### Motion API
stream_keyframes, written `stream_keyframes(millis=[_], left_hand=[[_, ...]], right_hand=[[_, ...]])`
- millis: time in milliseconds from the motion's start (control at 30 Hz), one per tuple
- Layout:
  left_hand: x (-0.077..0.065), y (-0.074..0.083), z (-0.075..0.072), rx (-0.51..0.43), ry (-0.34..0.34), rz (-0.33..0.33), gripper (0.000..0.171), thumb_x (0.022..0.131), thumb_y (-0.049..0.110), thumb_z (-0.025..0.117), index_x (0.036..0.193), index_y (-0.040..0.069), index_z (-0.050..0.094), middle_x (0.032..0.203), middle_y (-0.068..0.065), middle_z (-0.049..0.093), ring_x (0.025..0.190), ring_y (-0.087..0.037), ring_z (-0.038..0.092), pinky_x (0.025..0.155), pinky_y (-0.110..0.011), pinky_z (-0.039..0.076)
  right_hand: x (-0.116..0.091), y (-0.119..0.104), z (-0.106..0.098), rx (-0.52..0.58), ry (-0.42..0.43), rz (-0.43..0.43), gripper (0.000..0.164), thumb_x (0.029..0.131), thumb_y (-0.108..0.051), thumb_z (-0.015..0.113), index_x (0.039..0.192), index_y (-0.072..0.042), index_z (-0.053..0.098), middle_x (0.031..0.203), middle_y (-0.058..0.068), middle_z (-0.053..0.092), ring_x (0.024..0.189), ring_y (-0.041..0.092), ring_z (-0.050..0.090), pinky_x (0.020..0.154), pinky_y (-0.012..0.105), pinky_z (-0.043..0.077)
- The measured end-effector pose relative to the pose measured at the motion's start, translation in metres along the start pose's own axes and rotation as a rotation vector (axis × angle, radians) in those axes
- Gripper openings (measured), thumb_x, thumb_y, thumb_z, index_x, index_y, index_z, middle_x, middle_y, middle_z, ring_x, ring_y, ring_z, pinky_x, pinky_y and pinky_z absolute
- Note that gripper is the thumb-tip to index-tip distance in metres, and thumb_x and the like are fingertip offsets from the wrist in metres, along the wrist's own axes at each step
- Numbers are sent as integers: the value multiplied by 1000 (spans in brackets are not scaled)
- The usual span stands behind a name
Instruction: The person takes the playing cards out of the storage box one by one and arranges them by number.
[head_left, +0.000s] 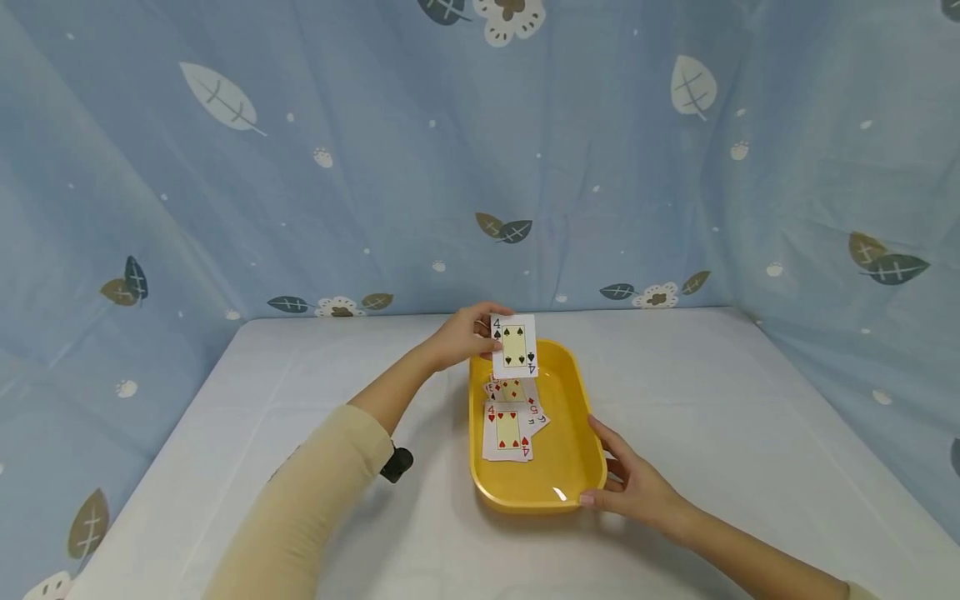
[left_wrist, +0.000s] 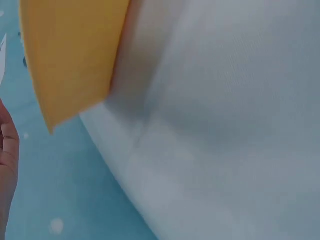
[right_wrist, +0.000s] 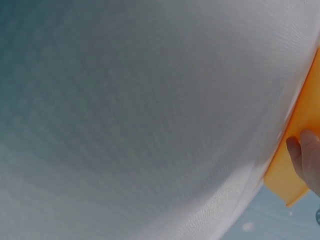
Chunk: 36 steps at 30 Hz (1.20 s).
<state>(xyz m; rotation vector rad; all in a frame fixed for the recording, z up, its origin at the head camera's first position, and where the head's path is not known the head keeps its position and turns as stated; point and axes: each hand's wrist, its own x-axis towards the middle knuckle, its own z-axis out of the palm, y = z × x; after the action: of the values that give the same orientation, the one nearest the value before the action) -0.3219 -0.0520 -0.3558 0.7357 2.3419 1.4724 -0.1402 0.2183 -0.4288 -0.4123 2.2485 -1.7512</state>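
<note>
In the head view my left hand [head_left: 467, 335] pinches a four of spades playing card [head_left: 514, 347], face up, above the far end of a yellow tray [head_left: 566, 417]. Its thumb lies on the card's left edge. Below that card, several cards lie overlapping along the tray's left side, with a four of hearts [head_left: 507, 432] on top nearest me and red diamond cards [head_left: 513, 390] partly covered behind it. My right hand [head_left: 633, 483] grips the tray's near right corner, thumb at the near rim and fingers along the right wall. The right wrist view shows its fingers [right_wrist: 295, 152] against the yellow wall.
The tray stands on a white-covered table [head_left: 675, 375]. A blue curtain [head_left: 375, 167] printed with leaves and flowers hangs along the back and sides. A small black device [head_left: 397, 464] shows at the left wrist, beside the beige sleeve [head_left: 322, 483].
</note>
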Motion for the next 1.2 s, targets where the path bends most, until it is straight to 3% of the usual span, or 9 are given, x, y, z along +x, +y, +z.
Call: stream_keyframes(millis=[200, 433, 667, 1067, 1200], left_hand=[[-12, 0, -27, -35, 30, -15, 53, 87, -2, 63, 137, 9, 47, 110, -19, 54, 93, -26, 57, 78, -43, 55], [-22, -7, -51, -53, 66, -25, 54, 88, -2, 62, 138, 8, 45, 112, -20, 52, 94, -26, 56, 73, -32, 56], [-32, -12, -70, -14, 113, -38, 53, 90, -1, 59, 140, 8, 44, 112, -20, 52, 96, -28, 56, 76, -36, 55], [-41, -34, -79, 21, 161, -77, 51, 92, 1, 58, 141, 9, 43, 115, -22, 53, 104, -35, 55, 85, -47, 52], [-43, -49, -77, 9, 186, -111, 52, 92, 3, 59, 141, 11, 44, 118, -21, 51, 102, -30, 55, 87, -48, 51]], right_hand=[[0, -2, 0, -23, 2, 8, 96, 79, -9, 76, 151, -4, 11, 150, 31, 14, 120, 48, 46, 90, 27, 50], [-1, -1, -1, -18, -6, -3, 96, 80, -8, 75, 151, -4, 11, 147, 31, 17, 120, 49, 45, 90, 27, 49], [0, -1, -1, -1, -12, 10, 96, 80, -9, 75, 151, -6, 11, 147, 30, 19, 123, 49, 42, 92, 27, 48], [0, 0, -2, -9, -10, 20, 98, 79, -10, 76, 152, -7, 11, 149, 30, 15, 123, 49, 43, 92, 28, 48], [0, 0, -2, -5, -17, 18, 97, 79, -9, 76, 152, -7, 10, 148, 31, 16, 121, 47, 45, 91, 28, 49]])
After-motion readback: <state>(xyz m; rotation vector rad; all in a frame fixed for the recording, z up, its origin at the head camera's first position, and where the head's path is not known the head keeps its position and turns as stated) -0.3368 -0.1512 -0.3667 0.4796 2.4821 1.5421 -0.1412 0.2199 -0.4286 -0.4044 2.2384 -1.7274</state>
